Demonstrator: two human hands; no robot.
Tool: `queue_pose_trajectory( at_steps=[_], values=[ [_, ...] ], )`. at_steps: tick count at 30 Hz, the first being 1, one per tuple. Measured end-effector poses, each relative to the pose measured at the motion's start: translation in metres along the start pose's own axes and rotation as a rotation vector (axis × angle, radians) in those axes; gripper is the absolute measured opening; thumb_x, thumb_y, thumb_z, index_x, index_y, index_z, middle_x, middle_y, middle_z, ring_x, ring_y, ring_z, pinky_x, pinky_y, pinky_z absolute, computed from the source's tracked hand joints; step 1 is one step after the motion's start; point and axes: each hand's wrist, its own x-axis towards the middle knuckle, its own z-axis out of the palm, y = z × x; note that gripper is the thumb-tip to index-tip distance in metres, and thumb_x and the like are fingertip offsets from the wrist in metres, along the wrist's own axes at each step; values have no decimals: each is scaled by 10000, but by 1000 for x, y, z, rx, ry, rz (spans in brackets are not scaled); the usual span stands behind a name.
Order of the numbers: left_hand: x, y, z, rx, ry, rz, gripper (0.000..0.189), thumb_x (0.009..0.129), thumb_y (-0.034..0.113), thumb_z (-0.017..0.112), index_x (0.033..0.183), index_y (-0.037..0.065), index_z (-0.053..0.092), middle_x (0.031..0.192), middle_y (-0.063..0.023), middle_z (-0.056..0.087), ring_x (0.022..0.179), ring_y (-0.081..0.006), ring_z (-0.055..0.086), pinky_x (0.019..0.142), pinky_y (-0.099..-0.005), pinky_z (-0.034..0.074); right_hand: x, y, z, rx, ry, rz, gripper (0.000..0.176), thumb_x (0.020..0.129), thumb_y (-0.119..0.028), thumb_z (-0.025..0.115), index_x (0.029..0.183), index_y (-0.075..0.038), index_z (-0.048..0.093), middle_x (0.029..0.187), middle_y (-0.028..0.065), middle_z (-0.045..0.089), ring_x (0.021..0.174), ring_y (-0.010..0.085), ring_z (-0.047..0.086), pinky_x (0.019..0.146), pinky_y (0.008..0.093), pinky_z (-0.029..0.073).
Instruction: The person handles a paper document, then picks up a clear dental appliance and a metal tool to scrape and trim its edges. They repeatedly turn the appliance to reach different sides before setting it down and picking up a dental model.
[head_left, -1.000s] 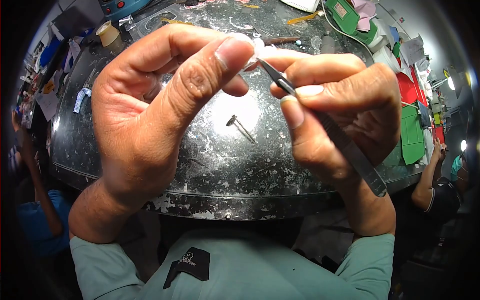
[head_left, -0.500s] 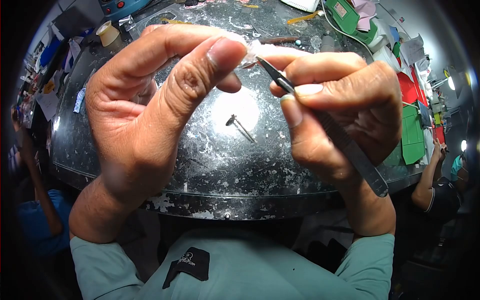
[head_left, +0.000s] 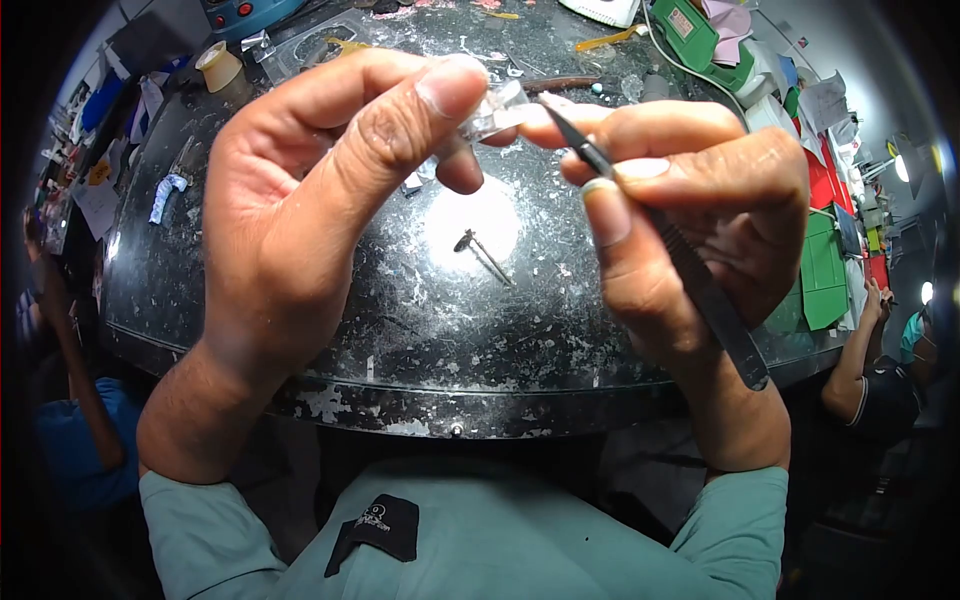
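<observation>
My left hand [head_left: 310,190] pinches a small clear, glassy-looking piece [head_left: 497,112] between thumb and fingers, raised above the bench. Much of that piece is hidden by the thumb. In my right hand [head_left: 700,190] is a dark scalpel [head_left: 715,300] with a ridged flat handle, gripped like a pen. Its pointed blade is up beside the right side of the clear piece; whether it touches cannot be made out. Below, between the hands, a thin metal rod with a dark head [head_left: 485,257] lies on the bench in a bright spot of light.
The worn black bench [head_left: 450,340] is flecked with white. A cream spool-shaped thing [head_left: 218,66] and a blue machine [head_left: 245,12] stand back left, near a patterned blue piece [head_left: 166,198]. Green boxes [head_left: 690,35] stand at right. Other people [head_left: 872,385] sit at both sides.
The scalpel has drawn slightly right, its tip away from my left thumb. My left hand has tilted, so more of the clear piece shows.
</observation>
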Motion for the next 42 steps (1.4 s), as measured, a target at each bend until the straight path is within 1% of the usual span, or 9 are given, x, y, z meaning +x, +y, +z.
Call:
queue_pose_trajectory(
  at_steps=[6, 9, 14, 20, 26, 33, 37, 40, 42],
  values=[
    [1, -5, 0, -39, -8, -28, 275, 995, 216, 545, 1032, -30, 663, 918, -95, 679, 755, -94, 546, 787, -254, 428, 3, 0, -8, -83, 26, 65, 213, 884, 23, 619, 1036, -21, 477, 971, 204, 617, 897, 281, 688, 911, 453, 546],
    [1, -5, -2, -18, -1, -11, 274, 996, 209, 543, 1049, -33, 659, 936, -93, 676, 773, -99, 552, 804, -252, 426, 4, 9, -5, -76, -81, -151, 267, 836, 72, 641, 1041, 1, 486, 950, 200, 626, 955, 322, 689, 955, 491, 528],
    [0, -5, 0, -124, 51, -90, 279, 993, 199, 546, 1101, -35, 654, 999, -91, 672, 820, -102, 559, 847, -251, 426, 5, 14, -2, -131, -93, -195, 344, 790, 111, 690, 1048, 5, 489, 961, 206, 624, 1003, 356, 679, 962, 501, 526],
    [3, -6, 0, -183, -22, -24, 303, 997, 203, 544, 1163, -31, 639, 1129, -111, 664, 900, -108, 573, 910, -267, 433, 3, 14, 0, -116, -18, -258, 334, 840, 101, 654, 1092, 7, 455, 958, 212, 631, 976, 336, 687, 954, 478, 534],
    [5, -8, -1, -128, -47, 18, 308, 993, 198, 553, 1207, -14, 620, 1188, -128, 645, 1044, -159, 614, 956, -323, 463, 1, 9, -5, -105, 88, 1, 242, 919, 30, 585, 1143, 15, 494, 926, 170, 660, 879, 220, 683, 838, 373, 565],
    [3, -2, 2, -271, 8, -85, 353, 1002, 182, 530, 1277, -37, 559, 1210, -158, 632, 1009, -183, 646, 843, -303, 545, 2, 6, 0, -149, 80, 148, 281, 894, -40, 676, 1161, 19, 611, 1060, 124, 675, 985, 160, 658, 889, 273, 514],
    [0, 2, 1, -334, 75, -149, 403, 1001, 188, 529, 1322, -54, 504, 1198, -156, 631, 1003, -168, 646, 760, -259, 576, 2, 4, 6, -11, 85, 310, 311, 888, -85, 696, 1168, 25, 616, 1082, 112, 679, 1031, 161, 643, 950, 302, 487],
    [0, 0, -5, -356, 27, -145, 454, 1000, 206, 530, 1354, -68, 455, 1169, -150, 638, 996, -160, 647, 761, -243, 567, 4, -6, 9, 315, 109, 565, 298, 888, -92, 692, 1151, 30, 625, 1071, 116, 682, 1039, 174, 647, 966, 318, 490],
    [0, 1, -7, -357, 6, -161, 468, 1001, 218, 519, 1362, -70, 441, 1161, -151, 640, 1002, -161, 645, 781, -247, 559, 5, -7, 7, 312, 85, 576, 276, 887, -93, 688, 1126, 34, 634, 1048, 123, 687, 1010, 184, 660, 931, 318, 519]
  ],
)
